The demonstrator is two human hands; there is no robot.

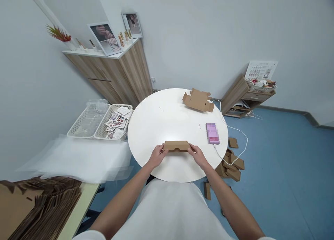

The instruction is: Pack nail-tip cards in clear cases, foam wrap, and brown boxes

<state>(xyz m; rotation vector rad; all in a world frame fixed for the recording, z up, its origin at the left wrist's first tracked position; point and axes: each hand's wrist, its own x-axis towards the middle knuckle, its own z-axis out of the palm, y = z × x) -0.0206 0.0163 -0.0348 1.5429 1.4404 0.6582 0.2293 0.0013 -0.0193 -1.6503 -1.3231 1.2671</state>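
A small folded brown cardboard box (176,146) rests on the near part of the round white table (156,125). My left hand (157,155) grips its left end with fingers curled. My right hand (198,155) grips its right end the same way. Farther back on the table lies an unfolded cardboard blank (198,100). A pink blurred phone (212,133) lies to the right of the box, with a white cable (235,130) running off the table edge.
Two white baskets (101,121), one holding several cards, stand on a side table at the left. A stack of flat cardboard blanks (39,201) lies at the lower left. Folded boxes (232,163) are scattered on the blue floor at the right. Wooden cabinets stand against the wall.
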